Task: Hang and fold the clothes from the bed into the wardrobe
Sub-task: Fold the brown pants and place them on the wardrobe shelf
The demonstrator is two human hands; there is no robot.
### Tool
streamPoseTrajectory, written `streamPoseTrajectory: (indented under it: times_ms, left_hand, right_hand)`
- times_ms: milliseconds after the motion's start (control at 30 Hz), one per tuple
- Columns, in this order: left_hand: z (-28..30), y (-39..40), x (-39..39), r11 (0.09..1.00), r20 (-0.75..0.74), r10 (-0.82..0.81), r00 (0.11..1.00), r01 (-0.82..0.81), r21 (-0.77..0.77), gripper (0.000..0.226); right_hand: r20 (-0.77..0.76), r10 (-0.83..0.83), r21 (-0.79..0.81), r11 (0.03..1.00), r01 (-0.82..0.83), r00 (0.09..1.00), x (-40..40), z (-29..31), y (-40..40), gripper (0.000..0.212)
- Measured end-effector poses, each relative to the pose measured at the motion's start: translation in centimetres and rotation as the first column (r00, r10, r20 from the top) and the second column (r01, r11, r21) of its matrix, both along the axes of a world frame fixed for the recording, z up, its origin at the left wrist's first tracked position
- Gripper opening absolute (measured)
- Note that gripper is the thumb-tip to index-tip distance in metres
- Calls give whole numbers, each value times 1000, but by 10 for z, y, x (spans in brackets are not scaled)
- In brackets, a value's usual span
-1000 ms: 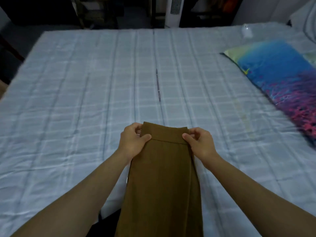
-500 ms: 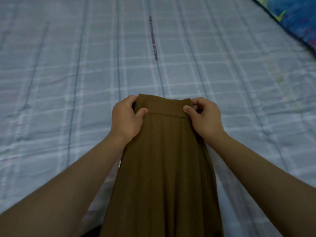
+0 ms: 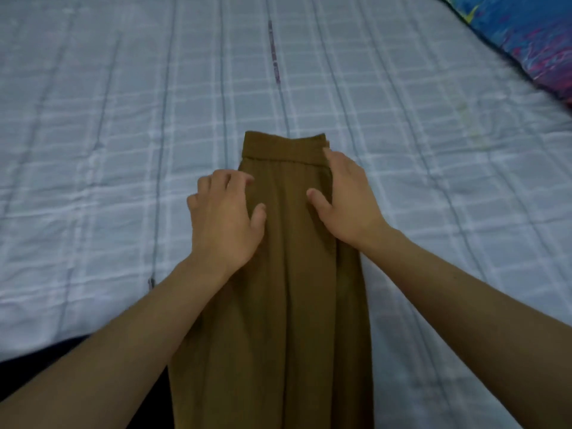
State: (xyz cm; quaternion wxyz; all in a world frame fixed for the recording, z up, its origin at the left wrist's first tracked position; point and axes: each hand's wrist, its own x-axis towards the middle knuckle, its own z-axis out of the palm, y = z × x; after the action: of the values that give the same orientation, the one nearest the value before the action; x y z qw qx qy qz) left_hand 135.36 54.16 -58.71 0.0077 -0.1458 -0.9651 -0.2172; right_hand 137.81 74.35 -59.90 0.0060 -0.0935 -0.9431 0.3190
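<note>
- Brown garment (image 3: 291, 274) lies lengthwise on the bed (image 3: 108, 150), waistband end (image 3: 283, 147) toward the bed's middle, rest running back over the near edge and out of frame at the bottom.
- Looks folded in 2 lengthwise; a long crease runs down its middle. Skirt or trousers, cannot tell.
- Waistband flat on the cover, gathered seam just below it.
- Left hand (image 3: 224, 221) sits on the garment's left edge, palm down, fingers spread and lightly bent, tips partly on the bed cover, thumb on the brown cloth. Not gripping.
- Right hand (image 3: 346, 199) lies flat on the garment's right side just below the waistband, fingers straight and together pointing toward the waistband, thumb spread inward onto the cloth. Not gripping.
- Both forearms bare, coming in from the bottom corners.
- Bed cover is pale blue-grey with a white check and stitched lines, slightly wrinkled.
- Pillow (image 3: 526, 35) with blue and pink print at the bed's far right corner, well apart from the garment.
- Dark strip (image 3: 46, 357) below the bed's near edge at lower left; too dim to tell what it is.
</note>
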Motion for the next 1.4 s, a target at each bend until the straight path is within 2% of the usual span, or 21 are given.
streamPoseTrajectory:
  times_ms: [67, 167, 267, 400, 600, 767, 867, 967, 1033, 1067, 1233, 1400]
  left_hand:
    - [9, -15, 54, 997, -28, -57, 998, 55, -50, 31]
    - [15, -42, 146, 967, 6, -204, 979, 203, -151, 23]
    - [14, -66, 223, 927, 93, -302, 949, 315, -204, 31]
    - [8, -87, 284, 863, 178, -361, 916, 400, -307, 38]
    - [-5, -121, 342, 794, 210, -407, 889, 458, -399, 45]
    - [-17, -157, 392, 755, 215, -479, 851, 525, -394, 54]
    - [-18, -179, 427, 751, 219, -506, 834, 551, -364, 58]
    - [-19, -199, 458, 744, 217, -534, 817, 576, -339, 59]
    - [-21, -211, 475, 754, 206, -531, 822, 569, -329, 60]
    - [-22, -217, 482, 759, 197, -531, 824, 566, -321, 60]
    - [-25, -240, 511, 762, 168, -566, 807, 590, -265, 56]
    - [-19, -263, 542, 762, 179, -601, 779, 626, -168, 52]
  right_hand:
    - [0, 5, -39, 999, -5, 1000, 52, 1, -19, 66]
    - [103, 83, -18, 997, -82, 991, 132, 0, -42, 64]
    - [192, 230, 80, 965, -248, 954, 186, -5, -55, 64]
    - [298, 343, 182, 896, -405, 891, 245, -13, -72, 68]
    - [373, 312, 185, 898, -399, 874, 341, -25, -101, 74]
    - [375, 204, 197, 936, -292, 904, 411, -28, -142, 77]
    - [324, 113, 150, 974, -168, 939, 449, -19, -172, 74]
    - [314, -26, -85, 995, 56, 949, 478, -7, -199, 67]
    - [373, -97, -250, 947, 201, 923, 495, -1, -213, 68]
    - [390, -92, -278, 937, 213, 916, 503, -1, -219, 70]
    - [396, -110, -277, 932, 233, 912, 537, -8, -237, 73]
    - [452, -189, -236, 917, 321, 872, 558, -7, -258, 55]
